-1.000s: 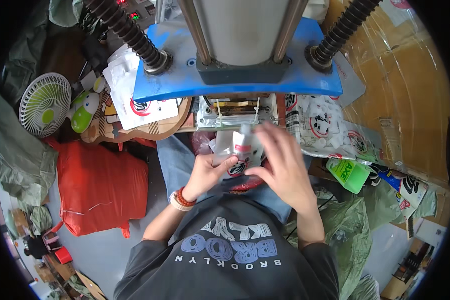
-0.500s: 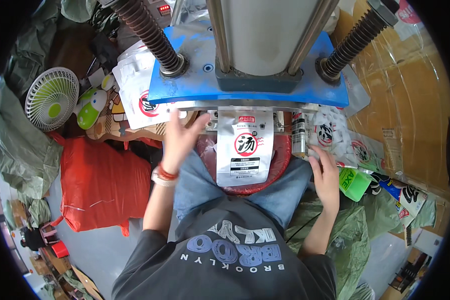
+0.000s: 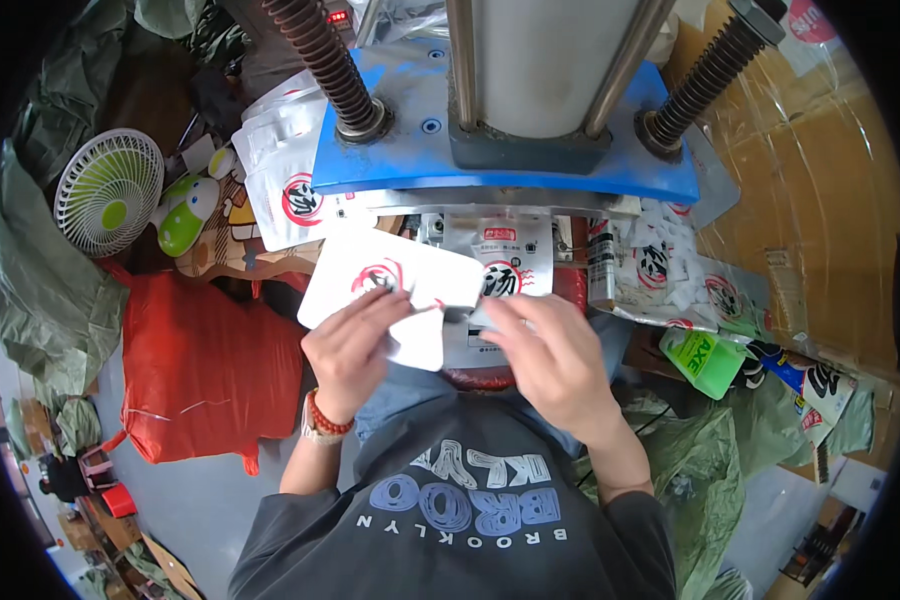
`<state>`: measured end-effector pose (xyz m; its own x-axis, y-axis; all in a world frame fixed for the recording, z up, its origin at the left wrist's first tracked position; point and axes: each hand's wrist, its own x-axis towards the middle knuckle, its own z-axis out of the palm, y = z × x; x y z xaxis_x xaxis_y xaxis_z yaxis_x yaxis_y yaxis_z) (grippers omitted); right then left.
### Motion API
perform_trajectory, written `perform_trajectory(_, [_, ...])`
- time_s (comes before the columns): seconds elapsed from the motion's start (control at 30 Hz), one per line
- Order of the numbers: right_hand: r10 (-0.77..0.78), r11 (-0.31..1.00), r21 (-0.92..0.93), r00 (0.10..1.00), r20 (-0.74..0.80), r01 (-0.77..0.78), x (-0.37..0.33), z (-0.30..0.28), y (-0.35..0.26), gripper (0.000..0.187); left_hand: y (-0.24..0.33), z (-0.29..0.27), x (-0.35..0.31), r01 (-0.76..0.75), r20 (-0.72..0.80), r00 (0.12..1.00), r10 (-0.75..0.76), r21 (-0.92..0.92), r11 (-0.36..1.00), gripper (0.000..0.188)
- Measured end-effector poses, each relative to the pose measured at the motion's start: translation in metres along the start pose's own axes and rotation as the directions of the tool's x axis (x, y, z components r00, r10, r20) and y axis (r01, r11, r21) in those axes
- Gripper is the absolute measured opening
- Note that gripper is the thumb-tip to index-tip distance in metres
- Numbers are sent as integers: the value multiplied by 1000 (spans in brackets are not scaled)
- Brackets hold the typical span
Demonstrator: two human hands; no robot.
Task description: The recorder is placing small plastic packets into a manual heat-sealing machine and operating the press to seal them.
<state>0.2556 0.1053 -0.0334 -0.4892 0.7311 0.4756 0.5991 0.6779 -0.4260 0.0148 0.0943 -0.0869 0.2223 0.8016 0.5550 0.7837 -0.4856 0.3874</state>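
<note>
Our left hand [image 3: 354, 347], fingers closed on a white pouch [image 3: 432, 276] with a round red-and-black emblem, near the front-left corner of the blue press plate [image 3: 406, 163], right hand [image 3: 558, 365] half-curled beside it, grip unclear.

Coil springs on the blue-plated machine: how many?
2: left spring and right spring, either side of the grey cylinder. More may be hidden behind it.

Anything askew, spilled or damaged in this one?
Nothing looks clearly spilled or damaged. Slightly untidy: the stacked pouches over the wooden board at left are fanned unevenly, and the green container at right tilts. The white pouch in the left hand is partly blurred, so I can't rule out flaws there.
</note>
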Motion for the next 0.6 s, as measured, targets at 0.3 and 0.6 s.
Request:
perform_trajectory(0.3, [162,981,92,980,117,-173,-18,-9,4,53,28,15,10,269,410,912,-16,-567,778,15])
perform_trajectory(0.6, [521,791,-119,762,-385,-601,-26,-38,43,30,-2,100,41,655,675,628,-388,-727,-205,23])
